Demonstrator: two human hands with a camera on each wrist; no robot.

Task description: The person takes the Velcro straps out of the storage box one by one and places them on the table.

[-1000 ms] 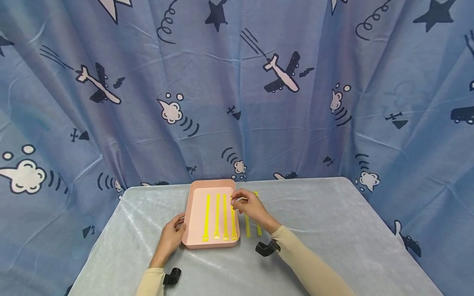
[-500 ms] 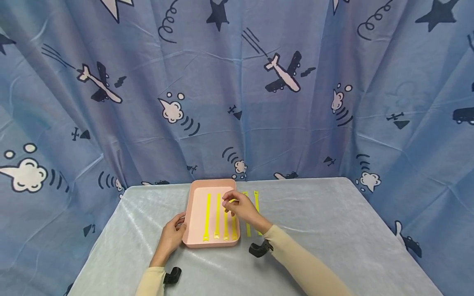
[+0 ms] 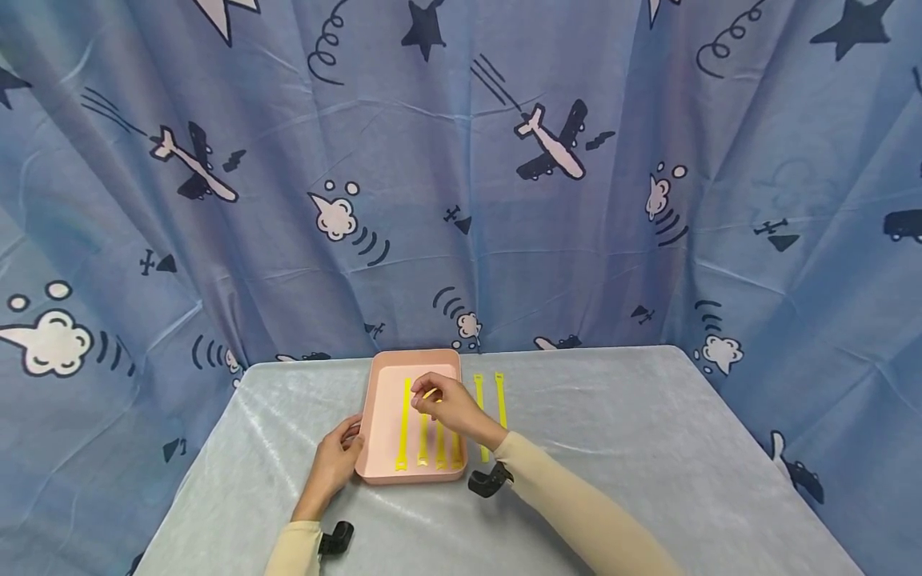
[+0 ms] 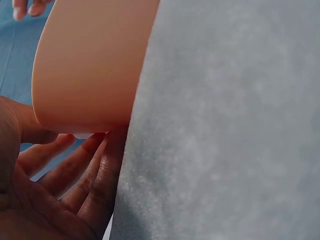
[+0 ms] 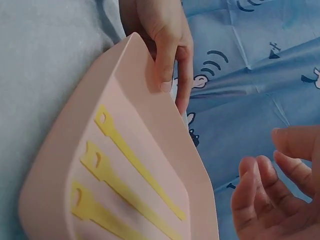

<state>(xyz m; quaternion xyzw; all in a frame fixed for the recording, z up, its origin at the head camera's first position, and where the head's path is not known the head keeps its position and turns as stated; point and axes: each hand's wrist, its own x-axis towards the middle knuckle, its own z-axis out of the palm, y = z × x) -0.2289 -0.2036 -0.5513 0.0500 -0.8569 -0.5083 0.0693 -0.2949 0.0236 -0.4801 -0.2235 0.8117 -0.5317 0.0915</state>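
A pink tray (image 3: 410, 479) stands on the table, with several yellow slotted cable ties (image 3: 404, 424) lying lengthwise in it, side by side. My left hand (image 3: 333, 456) holds the tray's left side; in the right wrist view its thumb (image 5: 165, 70) lies over the rim and its fingers go outside the wall. Above the tray hovers my right hand (image 3: 450, 406), fingers loosely bent, holding nothing that shows. It covers the upper parts of some ties. In the right wrist view, the ties' slotted heads (image 5: 93, 157) show clearly.
Two more yellow cable ties (image 3: 500, 400) lie on the grey cloth-covered table (image 3: 612, 448), just right of the tray and partly behind the right forearm. A blue patterned curtain (image 3: 461, 264) hangs at the table's back edge. Each wrist wears a black camera (image 3: 490, 480).
My right hand has moved left across the tray, from its right edge to above the left ties. The two ties on the table show more at the top. My left hand stays put.
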